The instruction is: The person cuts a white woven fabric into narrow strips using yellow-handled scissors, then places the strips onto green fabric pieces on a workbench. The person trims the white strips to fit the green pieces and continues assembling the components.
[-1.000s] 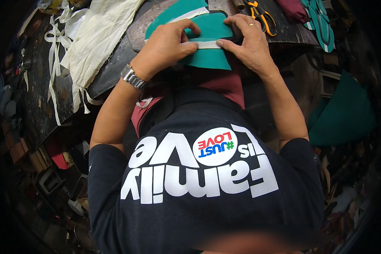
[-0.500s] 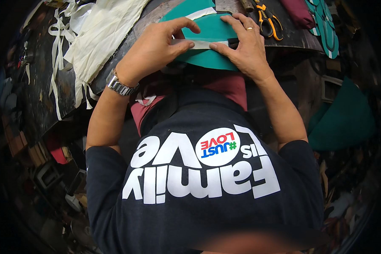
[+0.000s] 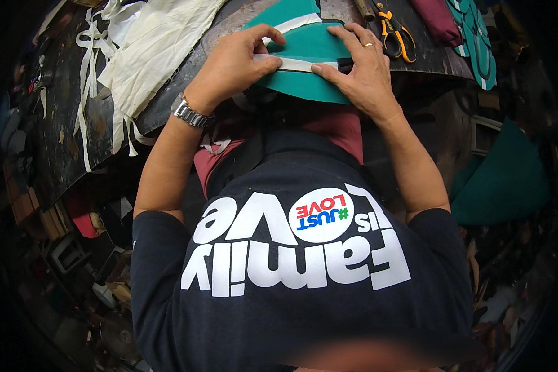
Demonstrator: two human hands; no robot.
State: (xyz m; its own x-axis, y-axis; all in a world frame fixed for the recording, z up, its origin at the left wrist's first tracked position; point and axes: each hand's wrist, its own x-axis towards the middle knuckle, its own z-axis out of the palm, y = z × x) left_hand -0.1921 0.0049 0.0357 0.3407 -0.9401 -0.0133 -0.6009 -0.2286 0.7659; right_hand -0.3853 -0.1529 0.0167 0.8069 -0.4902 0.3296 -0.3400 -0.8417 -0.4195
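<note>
A green sheet piece (image 3: 304,88) with curved edges lies at the table's near edge, its front part overhanging. Two white strips cross it, a near strip (image 3: 299,65) and a far strip (image 3: 299,22). At the near strip's left end is my left hand (image 3: 237,65), thumb along the strip and index finger bent above it; its other fingers are hidden. My right hand (image 3: 367,73) holds the sheet on the right, thumb pressing by the strip and fingertips on the green surface farther back. Beside that hand a small black piece (image 3: 345,64) shows at the strip's right end.
Orange-and-black pliers (image 3: 397,38) lie right of my right hand. Cream cloth (image 3: 150,59) with loose strips covers the table's left part. Green cut pieces (image 3: 477,46) and maroon material (image 3: 437,20) sit at the far right. A larger green sheet (image 3: 505,177) hangs lower right.
My left forearm has shifted slightly right, and its thumb and index finger have drawn back a little left along the strip. The right hand stays nearly in place.
</note>
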